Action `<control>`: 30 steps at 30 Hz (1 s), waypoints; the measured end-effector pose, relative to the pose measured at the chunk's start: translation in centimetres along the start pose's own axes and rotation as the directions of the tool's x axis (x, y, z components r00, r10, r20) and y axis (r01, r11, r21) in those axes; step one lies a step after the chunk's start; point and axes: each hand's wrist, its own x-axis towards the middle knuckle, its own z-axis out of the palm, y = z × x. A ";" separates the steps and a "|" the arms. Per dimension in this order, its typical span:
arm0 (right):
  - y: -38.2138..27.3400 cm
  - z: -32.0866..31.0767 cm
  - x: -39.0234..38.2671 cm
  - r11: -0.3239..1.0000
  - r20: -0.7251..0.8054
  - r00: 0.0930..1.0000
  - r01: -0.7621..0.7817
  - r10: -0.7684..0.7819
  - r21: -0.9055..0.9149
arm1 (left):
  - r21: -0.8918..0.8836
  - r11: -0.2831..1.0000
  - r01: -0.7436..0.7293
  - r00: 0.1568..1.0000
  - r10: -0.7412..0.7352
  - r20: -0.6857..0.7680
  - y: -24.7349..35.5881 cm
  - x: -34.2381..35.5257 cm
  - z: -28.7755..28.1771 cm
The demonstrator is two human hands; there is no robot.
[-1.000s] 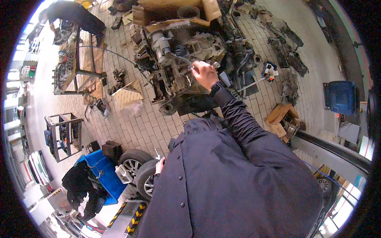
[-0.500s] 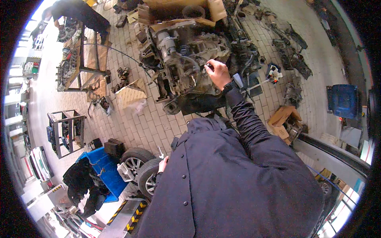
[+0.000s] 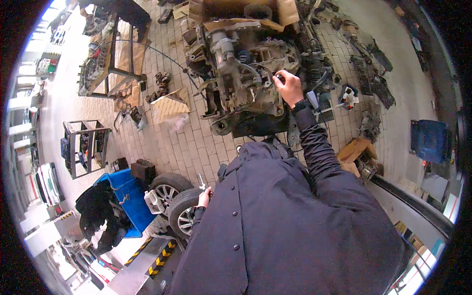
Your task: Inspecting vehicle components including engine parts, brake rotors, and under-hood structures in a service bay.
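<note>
A large, dirty engine assembly lies in front of me, with hoses and metal housings on top. My right hand is over its right side, thumb and fingers pinched round a small dark part that is mostly hidden by the fingers. Low on my left side, my left hand is closed round a slim silvery hand tool, whose upper end sticks up out of the fist. It is too small to tell its exact kind. Beside that hand stands a car wheel.
Behind the engine is an open cardboard box. A blue bin with black material stands at left, near a metal frame trolley. Greasy parts lie on the tiled floor at right. A person in dark clothes is at far left.
The view has shifted, so the engine appears further right. My right hand keeps about the same place over it. More of my left hand shows. The person at far left is less visible.
</note>
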 end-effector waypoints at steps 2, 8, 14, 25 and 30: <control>0.6 0.3 -0.1 1.000 -0.023 1.000 0.003 -0.003 -0.008 | 0.043 0.996 0.075 0.997 -0.074 -0.027 -2.2 1.8 -0.3; -1.9 2.7 -0.3 0.989 0.049 0.989 0.139 -0.137 -0.052 | 0.175 0.984 0.014 0.999 -0.009 -0.031 -3.3 2.1 -0.2; -0.8 2.1 -0.4 0.993 0.017 0.994 0.110 -0.109 -0.042 | -0.168 0.986 -0.010 1.000 0.014 0.022 4.5 -3.4 1.8; -0.2 0.8 -0.4 0.999 -0.021 0.999 -0.031 0.031 -0.007 | 0.027 0.989 -0.145 0.989 0.145 0.006 3.1 -3.3 1.7; -1.9 2.2 -0.5 0.981 0.019 0.985 0.175 -0.174 -0.080 | 0.007 0.994 -0.110 0.994 0.110 0.019 3.4 -3.0 1.6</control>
